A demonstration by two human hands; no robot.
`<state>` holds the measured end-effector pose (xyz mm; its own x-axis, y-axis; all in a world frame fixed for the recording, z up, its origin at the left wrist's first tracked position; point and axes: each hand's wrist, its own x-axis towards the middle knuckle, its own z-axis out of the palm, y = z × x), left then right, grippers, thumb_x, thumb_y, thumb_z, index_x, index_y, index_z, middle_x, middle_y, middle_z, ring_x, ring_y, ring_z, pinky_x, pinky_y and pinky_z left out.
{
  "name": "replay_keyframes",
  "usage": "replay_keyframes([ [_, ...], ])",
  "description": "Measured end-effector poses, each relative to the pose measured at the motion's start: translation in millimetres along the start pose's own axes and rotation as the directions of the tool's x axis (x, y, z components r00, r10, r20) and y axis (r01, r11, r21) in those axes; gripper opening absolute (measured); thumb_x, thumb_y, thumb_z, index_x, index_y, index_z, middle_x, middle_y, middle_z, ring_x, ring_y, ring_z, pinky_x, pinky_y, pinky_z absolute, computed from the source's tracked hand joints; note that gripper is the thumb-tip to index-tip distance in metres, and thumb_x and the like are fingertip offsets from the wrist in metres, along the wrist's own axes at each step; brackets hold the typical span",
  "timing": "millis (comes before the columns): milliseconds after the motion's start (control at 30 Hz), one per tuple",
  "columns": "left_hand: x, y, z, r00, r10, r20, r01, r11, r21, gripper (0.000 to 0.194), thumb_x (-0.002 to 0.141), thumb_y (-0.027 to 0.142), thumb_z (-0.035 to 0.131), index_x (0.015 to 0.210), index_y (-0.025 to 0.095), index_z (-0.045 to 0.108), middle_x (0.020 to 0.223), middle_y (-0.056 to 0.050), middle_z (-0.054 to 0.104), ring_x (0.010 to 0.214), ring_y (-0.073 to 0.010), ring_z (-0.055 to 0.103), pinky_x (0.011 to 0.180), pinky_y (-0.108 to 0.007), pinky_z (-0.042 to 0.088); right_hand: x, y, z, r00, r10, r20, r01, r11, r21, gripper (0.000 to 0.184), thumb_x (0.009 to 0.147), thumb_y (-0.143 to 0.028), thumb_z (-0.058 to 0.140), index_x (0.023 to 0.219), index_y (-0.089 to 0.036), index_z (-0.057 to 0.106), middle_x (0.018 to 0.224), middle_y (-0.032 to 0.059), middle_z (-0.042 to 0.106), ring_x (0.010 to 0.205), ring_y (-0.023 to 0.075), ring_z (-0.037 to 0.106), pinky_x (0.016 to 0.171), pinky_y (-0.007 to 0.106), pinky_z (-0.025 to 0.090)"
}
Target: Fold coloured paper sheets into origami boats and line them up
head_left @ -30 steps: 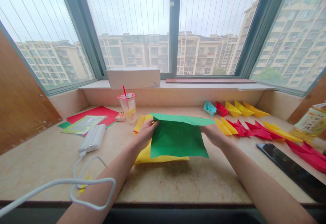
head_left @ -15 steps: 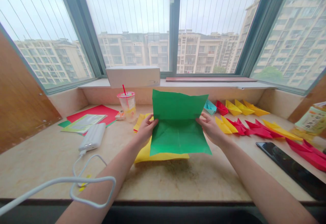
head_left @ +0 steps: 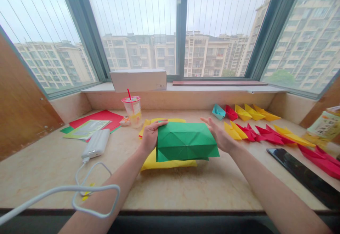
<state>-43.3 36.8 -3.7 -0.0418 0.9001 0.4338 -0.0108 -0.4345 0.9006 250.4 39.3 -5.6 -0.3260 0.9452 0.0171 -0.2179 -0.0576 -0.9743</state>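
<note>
Fingers (head_left: pixel 160 123) of the left hand (head_left: pixel 150 137) are closed upon the upper left corner of a creased, folded green paper sheet (head_left: pixel 186 138). At its right edge, the extended, parted fingertips of the right hand (head_left: pixel 222 137) are seen beside the paper; whether any grip is applied there cannot be told. The green sheet is positioned between the two hands, its folded upper edge turned to the far side and its loose lower edges to the near side. Diagonal and horizontal creases are noted on its face. Below it, yellow paper (head_left: pixel 167 164) is partly covered from view, upon a beige, stone-patterned counter (head_left: pixel 212 188).

To the left, a white, rounded power bank (head_left: pixel 96 144) is found connected to a white cable (head_left: pixel 96 188), by which the left forearm is crossed in view. Beyond it, red paper (head_left: pixel 114 118) is partly overlaid by a pale green packet (head_left: pixel 86 129). A clear plastic cup (head_left: pixel 132 110) with a red straw is placed farther back.

To the right, small folded paper boats (head_left: pixel 243 113) in blue, red and yellow are lined up at the back, with further yellow and red folded paper pieces (head_left: pixel 235 132) set in front. A black phone (head_left: pixel 300 173) is laid nearest the right forearm.
</note>
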Motion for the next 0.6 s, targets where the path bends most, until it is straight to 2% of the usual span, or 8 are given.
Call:
replay_keyframes([
  [67,-1.2,2.8,2.4,1.000,-0.023,0.001,0.023,0.999,-0.036,0.024,0.071,0.029,0.075,0.092,0.017,0.078,0.108,-0.010,0.074,0.103,-0.0261,0.065,0.093,-0.035,0.050,-1.5,1.8,1.2,1.000,-0.002,-0.003,0.001,0.998,-0.070,0.077,0.080,-0.052,0.070,0.146,-0.031,0.038,0.112,0.0037,0.073,0.093,0.0242,0.072,0.076,0.034,0.057],
  [133,-2.4,7.0,5.5,0.997,-0.080,-0.003,0.079,0.990,-0.119,0.038,0.073,0.036,0.075,0.107,0.018,0.073,0.100,-0.008,0.076,0.091,-0.0228,0.068,0.082,-0.031,0.053,-1.0,3.7,2.4,0.999,-0.041,-0.007,0.040,0.995,-0.095,0.086,0.074,-0.039,0.080,0.146,-0.032,0.035,0.108,0.0026,0.074,0.094,0.0232,0.071,0.078,0.033,0.057],
  [200,-3.4,11.1,8.4,0.988,-0.153,-0.001,0.149,0.963,-0.225,0.052,0.079,0.047,0.069,0.124,0.020,0.064,0.090,-0.005,0.076,0.079,-0.0195,0.069,0.070,-0.028,0.053,1.3,4.9,3.3,0.993,-0.115,-0.026,0.112,0.990,-0.085,0.087,0.072,-0.035,0.082,0.146,-0.032,0.036,0.098,0.0011,0.075,0.091,0.0228,0.071,0.080,0.034,0.057],
  [267,-4.6,14.0,10.8,0.973,-0.225,0.055,0.230,0.918,-0.324,0.061,0.083,0.057,0.061,0.132,0.021,0.056,0.085,-0.004,0.075,0.075,-0.0193,0.069,0.065,-0.027,0.053,3.9,5.3,4.0,0.975,-0.207,-0.084,0.201,0.977,-0.072,0.083,0.072,-0.034,0.083,0.143,-0.032,0.039,0.091,-0.0008,0.075,0.087,0.0224,0.071,0.080,0.036,0.057],
  [333,-6.2,15.1,12.4,0.950,-0.268,0.159,0.309,0.879,-0.363,0.062,0.083,0.060,0.059,0.130,0.019,0.057,0.088,-0.006,0.075,0.079,-0.0211,0.070,0.065,-0.028,0.053,5.5,5.3,4.8,0.950,-0.270,-0.155,0.263,0.962,-0.066,0.078,0.071,-0.035,0.082,0.139,-0.033,0.044,0.092,-0.0019,0.075,0.085,0.0222,0.071,0.078,0.037,0.057],
  [433,-8.8,13.6,13.5,0.907,-0.299,0.297,0.385,0.874,-0.297,0.051,0.080,0.051,0.067,0.118,0.017,0.064,0.096,-0.008,0.074,0.084,-0.0219,0.070,0.065,-0.026,0.052,5.9,5.7,6.7,0.920,-0.316,-0.233,0.311,0.948,-0.058,0.067,0.071,-0.037,0.082,0.130,-0.033,0.051,0.098,-0.0015,0.075,0.084,0.0227,0.071,0.076,0.037,0.058],
  [500,-9.6,11.4,13.1,0.897,-0.315,0.311,0.396,0.885,-0.244,0.043,0.079,0.044,0.071,0.112,0.017,0.066,0.099,-0.008,0.074,0.084,-0.0209,0.070,0.065,-0.024,0.052,5.3,6.0,9.1,0.908,-0.333,-0.254,0.326,0.943,-0.071,0.057,0.070,-0.038,0.082,0.120,-0.029,0.056,0.098,-0.0004,0.075,0.085,0.0228,0.071,0.076,0.037,0.058],
  [600,-8.9,8.2,11.7,0.911,-0.330,0.246,0.379,0.906,-0.187,0.038,0.079,0.039,0.071,0.111,0.018,0.067,0.100,-0.007,0.074,0.080,-0.0187,0.070,0.063,-0.023,0.052,4.3,5.6,14.1,0.885,-0.369,-0.284,0.351,0.929,-0.115,0.044,0.069,-0.039,0.083,0.104,-0.024,0.060,0.094,0.0004,0.075,0.084,0.0216,0.071,0.078,0.037,0.057],
])
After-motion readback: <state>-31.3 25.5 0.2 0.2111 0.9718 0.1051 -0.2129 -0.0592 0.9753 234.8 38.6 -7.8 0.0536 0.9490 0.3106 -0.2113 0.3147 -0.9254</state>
